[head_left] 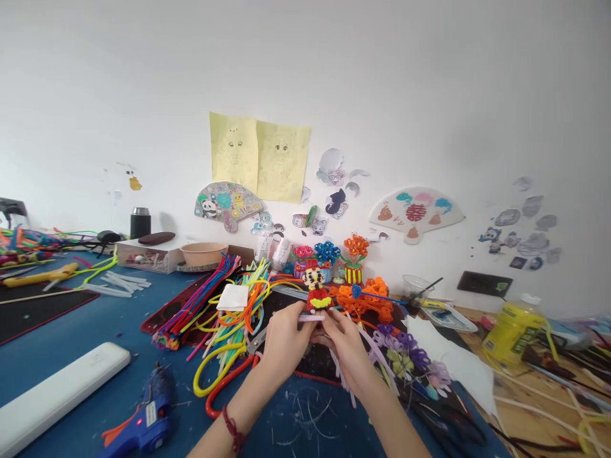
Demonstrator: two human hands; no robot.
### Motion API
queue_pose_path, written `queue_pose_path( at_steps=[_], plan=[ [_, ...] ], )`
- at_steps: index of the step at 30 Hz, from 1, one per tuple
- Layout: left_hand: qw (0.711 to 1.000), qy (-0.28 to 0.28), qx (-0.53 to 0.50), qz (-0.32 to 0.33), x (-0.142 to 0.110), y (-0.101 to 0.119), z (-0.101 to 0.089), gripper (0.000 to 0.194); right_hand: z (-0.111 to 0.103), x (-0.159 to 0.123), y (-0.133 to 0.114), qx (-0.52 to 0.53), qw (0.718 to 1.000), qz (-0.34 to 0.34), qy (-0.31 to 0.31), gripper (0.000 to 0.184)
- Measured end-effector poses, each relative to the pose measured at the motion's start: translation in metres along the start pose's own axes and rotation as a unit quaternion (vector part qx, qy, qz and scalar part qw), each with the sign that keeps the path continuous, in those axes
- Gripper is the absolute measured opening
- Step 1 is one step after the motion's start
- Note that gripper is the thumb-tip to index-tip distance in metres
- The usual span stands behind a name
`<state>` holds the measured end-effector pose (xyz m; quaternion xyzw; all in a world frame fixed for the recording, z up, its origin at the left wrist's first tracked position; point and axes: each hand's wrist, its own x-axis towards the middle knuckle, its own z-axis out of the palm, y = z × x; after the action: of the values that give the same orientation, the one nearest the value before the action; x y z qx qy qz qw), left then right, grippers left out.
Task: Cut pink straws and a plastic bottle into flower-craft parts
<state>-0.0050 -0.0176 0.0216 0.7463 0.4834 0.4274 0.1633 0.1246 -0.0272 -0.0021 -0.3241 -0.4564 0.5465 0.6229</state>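
Observation:
My left hand (287, 335) and my right hand (347, 343) meet over the middle of the table. Between their pinched fingertips lies a short pale lilac pipe cleaner (311, 317), roughly level. Just behind it stands a small pipe-cleaner figure (319, 299) in red and yellow, with a spotted face and a red top. The fingers hide its base, and whether they touch it I cannot tell. More lilac pipe cleaners (375, 346) hang or lie beside my right hand.
Left of my hands are bundled pipe cleaners (203, 299) and red-handled scissors (231, 385). A blue glue gun (150, 416) and a white bar-shaped case (64, 385) lie nearer. Orange pipe-cleaner flowers (367, 299), purple flowers (413, 350) and a yellow bottle (508, 331) are on the right.

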Motion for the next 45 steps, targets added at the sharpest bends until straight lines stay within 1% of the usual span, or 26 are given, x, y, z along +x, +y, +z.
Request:
queue_pose_path(
  at_steps=[3, 5, 7, 9, 12, 15, 22, 25, 29, 33, 39, 45],
  plan=[
    [0.994, -0.037, -0.104, -0.020, 0.003, -0.003, 0.002, 0.013, 0.002, -0.001, -0.001, 0.034, 0.999, -0.004, 0.034, 0.038],
    [0.979, -0.060, -0.192, -0.027, 0.004, -0.003, 0.004, 0.020, 0.002, 0.000, -0.003, 0.061, 0.997, -0.012, 0.047, 0.036],
    [0.960, -0.080, -0.267, -0.035, 0.004, -0.002, 0.005, 0.029, 0.001, 0.000, -0.003, 0.089, 0.995, -0.011, 0.044, 0.035],
    [0.944, -0.089, -0.316, -0.042, 0.003, 0.001, 0.006, 0.035, 0.000, 0.001, -0.004, 0.110, 0.993, -0.005, 0.042, 0.034],
    [0.928, -0.082, -0.356, -0.073, 0.000, 0.005, 0.005, 0.040, -0.002, 0.002, -0.005, 0.114, 0.992, -0.002, 0.056, 0.034],
    [0.920, -0.069, -0.374, -0.098, 0.000, 0.006, 0.006, 0.043, -0.002, 0.002, -0.007, 0.105, 0.992, -0.005, 0.065, 0.035],
    [0.917, -0.028, -0.385, -0.103, 0.003, 0.004, 0.006, 0.038, -0.001, 0.000, -0.008, 0.096, 0.994, 0.008, 0.043, 0.033],
    [0.918, -0.021, -0.387, -0.086, 0.004, 0.004, 0.006, 0.034, -0.003, 0.000, -0.005, 0.084, 0.996, 0.005, 0.025, 0.033],
    [0.913, -0.037, -0.403, -0.062, 0.004, 0.000, 0.011, 0.029, -0.003, 0.001, -0.004, 0.067, 0.998, -0.007, 0.012, 0.034],
    [0.913, -0.043, -0.401, -0.053, 0.005, -0.003, 0.015, 0.030, -0.002, 0.001, -0.004, 0.053, 0.999, -0.011, 0.003, 0.033],
    [0.910, -0.036, -0.408, -0.062, 0.004, 0.000, 0.010, 0.027, -0.004, 0.001, 0.000, 0.023, 0.999, -0.008, -0.034, 0.031],
    [0.904, -0.050, -0.421, -0.063, 0.005, 0.003, 0.007, 0.027, 0.002, -0.001, -0.003, 0.024, 0.999, -0.013, -0.034, 0.030]
  ],
)
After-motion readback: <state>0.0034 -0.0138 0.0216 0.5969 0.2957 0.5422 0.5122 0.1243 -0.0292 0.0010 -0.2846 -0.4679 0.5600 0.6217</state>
